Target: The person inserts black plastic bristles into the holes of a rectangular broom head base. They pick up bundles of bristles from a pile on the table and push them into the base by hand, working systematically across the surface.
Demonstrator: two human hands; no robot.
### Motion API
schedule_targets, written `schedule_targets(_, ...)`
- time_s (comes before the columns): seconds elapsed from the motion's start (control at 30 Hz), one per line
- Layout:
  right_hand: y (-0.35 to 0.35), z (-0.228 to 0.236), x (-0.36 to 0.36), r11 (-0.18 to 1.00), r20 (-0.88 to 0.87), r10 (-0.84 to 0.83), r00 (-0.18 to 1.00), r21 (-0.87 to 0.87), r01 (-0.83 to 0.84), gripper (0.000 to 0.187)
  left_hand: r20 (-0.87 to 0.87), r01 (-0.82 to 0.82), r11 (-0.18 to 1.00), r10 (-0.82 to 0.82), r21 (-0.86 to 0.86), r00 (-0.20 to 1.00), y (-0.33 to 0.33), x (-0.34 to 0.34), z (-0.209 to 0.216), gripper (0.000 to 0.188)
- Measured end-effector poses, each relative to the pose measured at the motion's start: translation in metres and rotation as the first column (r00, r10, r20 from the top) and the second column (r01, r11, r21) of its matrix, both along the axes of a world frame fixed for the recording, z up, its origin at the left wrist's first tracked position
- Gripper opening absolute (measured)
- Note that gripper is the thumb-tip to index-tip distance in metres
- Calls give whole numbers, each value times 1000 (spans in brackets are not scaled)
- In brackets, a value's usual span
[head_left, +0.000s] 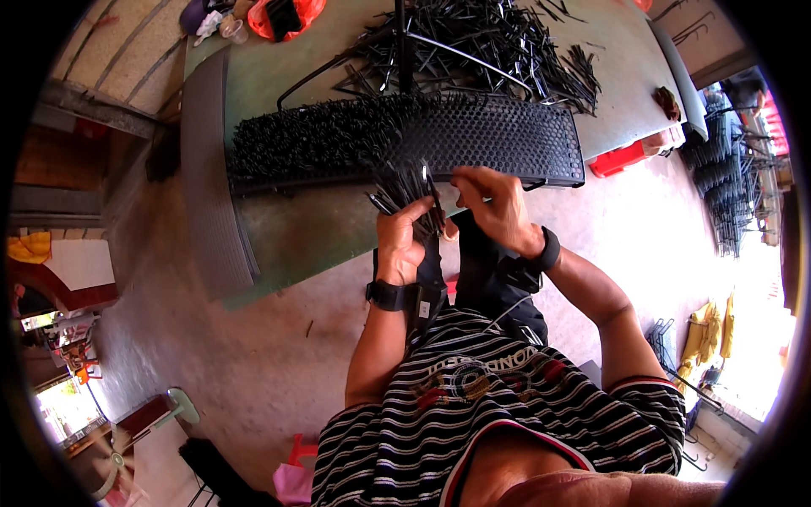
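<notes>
The left hand [398,243] clasps black strips [404,191] near the perforated panel [507,138], where slackening could spill them; whether the curled right hand [502,208] pinches any is unclear.

- Pretty clearly a small workshop, kinda makeshift
- Big green worktable [283,237] with a messy heap of black strips [486,51] on it
- Black panel [507,135] full of holes, about half stuffed with bristly pieces [312,139]
- Dark wiry frames [721,169] piled up on the right
- Bare concrete-looking floor [152,262], rough block wall [127,46], plus a fan [115,463] at lower left
</notes>
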State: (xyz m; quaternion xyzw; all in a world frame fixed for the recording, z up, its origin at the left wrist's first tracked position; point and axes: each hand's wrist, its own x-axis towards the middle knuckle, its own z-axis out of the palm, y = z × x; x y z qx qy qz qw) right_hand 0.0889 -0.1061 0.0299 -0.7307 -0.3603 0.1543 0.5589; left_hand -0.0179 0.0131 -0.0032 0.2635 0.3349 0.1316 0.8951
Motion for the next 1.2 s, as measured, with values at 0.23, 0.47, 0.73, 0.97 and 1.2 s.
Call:
schedule_targets(0.23,29,-6,27,990,-538,48,841,-87,-112,25,49,19,998,-22,64,999,-3,1,16,18)
schedule_targets(0.47,44,25,50,970,-241,-163,957,136,200,15,-46,-61,989,67,136,997,1,-2,13,17)
schedule_targets(0.73,75,19,66,983,328,-145,934,151,100,17,-95,-89,990,100,107,991,2,-1,16,17)
schedule_targets(0.97,86,4,75,990,378,-104,920,125,61,16,-80,-121,989,128,86,989,4,-3,17,19)
schedule_targets(1.2,92,4,87,1000,674,22,739,-21,-11,7,-91,-126,991,130,53,987,4,-4,18,19)
